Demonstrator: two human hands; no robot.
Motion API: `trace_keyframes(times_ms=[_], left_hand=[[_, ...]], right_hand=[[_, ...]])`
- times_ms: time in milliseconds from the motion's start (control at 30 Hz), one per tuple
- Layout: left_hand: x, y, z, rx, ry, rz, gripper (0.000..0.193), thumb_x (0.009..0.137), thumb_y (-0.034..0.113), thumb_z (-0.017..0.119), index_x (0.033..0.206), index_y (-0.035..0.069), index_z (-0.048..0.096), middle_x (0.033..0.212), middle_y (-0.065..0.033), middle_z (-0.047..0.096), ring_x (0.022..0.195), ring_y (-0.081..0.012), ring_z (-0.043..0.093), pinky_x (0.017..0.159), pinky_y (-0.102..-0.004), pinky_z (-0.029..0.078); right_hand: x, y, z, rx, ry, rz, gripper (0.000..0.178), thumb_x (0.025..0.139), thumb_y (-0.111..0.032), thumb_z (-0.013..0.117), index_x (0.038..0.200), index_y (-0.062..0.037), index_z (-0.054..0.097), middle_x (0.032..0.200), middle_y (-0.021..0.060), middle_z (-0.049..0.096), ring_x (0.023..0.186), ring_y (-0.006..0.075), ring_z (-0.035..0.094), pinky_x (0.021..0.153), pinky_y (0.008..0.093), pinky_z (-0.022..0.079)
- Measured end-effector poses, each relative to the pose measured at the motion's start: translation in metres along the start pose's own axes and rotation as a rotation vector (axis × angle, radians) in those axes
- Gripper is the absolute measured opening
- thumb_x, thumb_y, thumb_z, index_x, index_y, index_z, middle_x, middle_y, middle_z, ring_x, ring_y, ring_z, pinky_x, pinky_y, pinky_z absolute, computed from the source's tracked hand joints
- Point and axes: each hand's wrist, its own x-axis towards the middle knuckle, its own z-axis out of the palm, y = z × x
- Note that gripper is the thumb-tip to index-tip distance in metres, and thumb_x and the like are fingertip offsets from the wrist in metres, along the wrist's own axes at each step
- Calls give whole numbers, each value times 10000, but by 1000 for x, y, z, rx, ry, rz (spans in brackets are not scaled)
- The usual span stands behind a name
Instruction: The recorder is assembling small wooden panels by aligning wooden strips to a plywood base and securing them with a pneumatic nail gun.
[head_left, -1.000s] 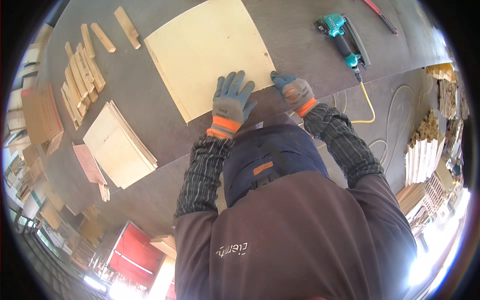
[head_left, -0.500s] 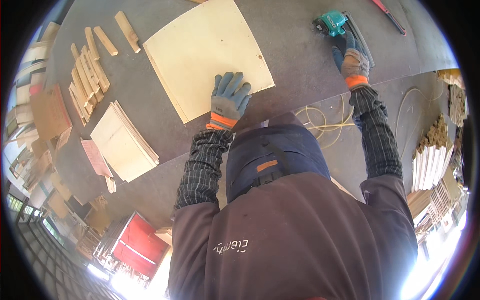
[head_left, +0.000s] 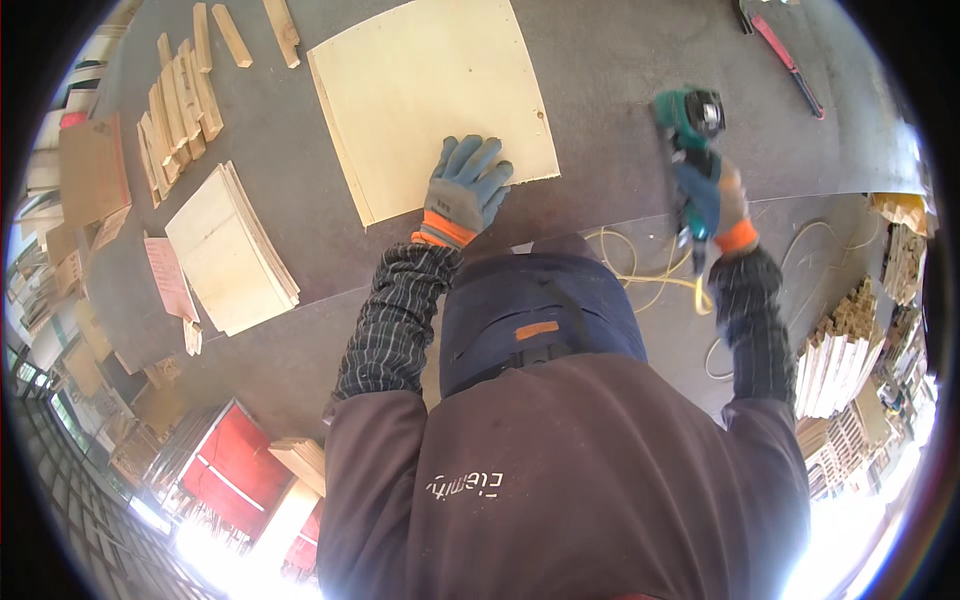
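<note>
My left hand (head_left: 467,188), in a blue and grey glove with an orange cuff, lies with fingers spread on the near edge of a pale plywood panel (head_left: 440,95). The panel rests on the dark worktable (head_left: 600,90), a thin strip running along its left side. To the right, my gloved right hand (head_left: 722,198) is wrapped round the handle of a teal and black nail gun (head_left: 690,120), slightly smeared by motion. A yellow air hose (head_left: 703,296) hangs below the tool's lower end.
Several wooden strips (head_left: 180,105) lie at the far left, with a stack of thin plywood sheets (head_left: 225,250) nearer. A hammer with a red handle (head_left: 785,60) lies at the far right. Bundled wood (head_left: 840,350) stands right of the table, and loops of hose hang past its edge.
My right hand has closed round the nail gun, which is now turned and drawn nearer to me. My left hand stays on the panel. The whole view has shifted slightly.
</note>
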Motion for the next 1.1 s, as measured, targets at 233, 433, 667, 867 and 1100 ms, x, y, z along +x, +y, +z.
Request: trace_keyframes(times_ms=[233, 433, 667, 867, 1100], left_hand=[[1, 0, -2, -39, 14, -7, 271, 832, 219, 821, 1086, 158, 747, 1401, -63, 620, 1318, -333, 560, 1130, -604, 454], [-2, 0, -2, -56, 9, -2, 277, 840, 215, 816, 1101, 156, 745, 1403, -58, 617, 1352, -328, 530, 1167, -603, 429], [-4, -1, 0, -42, -1, -41, 305, 847, 237, 829, 1133, 175, 744, 1452, -48, 598, 1398, -327, 508, 1200, -599, 410], [-4, -3, 0, 20, -93, -50, 293, 874, 252, 804, 1145, 161, 738, 1433, -58, 608, 1394, -325, 512, 1210, -583, 403], [-26, -8, -36, 28, -85, -80, 340, 886, 274, 781, 1213, 190, 744, 1521, -61, 576, 1458, -342, 473, 1250, -573, 338]], right_hand=[[-84, -60, 104, 326, -223, 98, 245, 946, -95, 737, 1182, -36, 709, 857, -58, 655, 744, 72, 588, 649, 271, 500], [-84, -72, 127, 169, -224, 201, 216, 960, -109, 723, 1159, -26, 709, 864, -42, 674, 741, 45, 573, 632, 256, 490], [-87, -71, 135, 194, -158, 172, 260, 955, -133, 726, 1190, -23, 720, 866, -34, 675, 730, 60, 581, 638, 264, 486], [-108, -76, 123, 272, -168, 190, 326, 953, -128, 726, 1262, -26, 716, 855, -27, 654, 705, 68, 581, 607, 269, 472], [-120, -88, 140, 238, -240, 105, 322, 965, -89, 697, 1278, -10, 689, 814, -29, 616, 676, 73, 567, 585, 267, 463]])
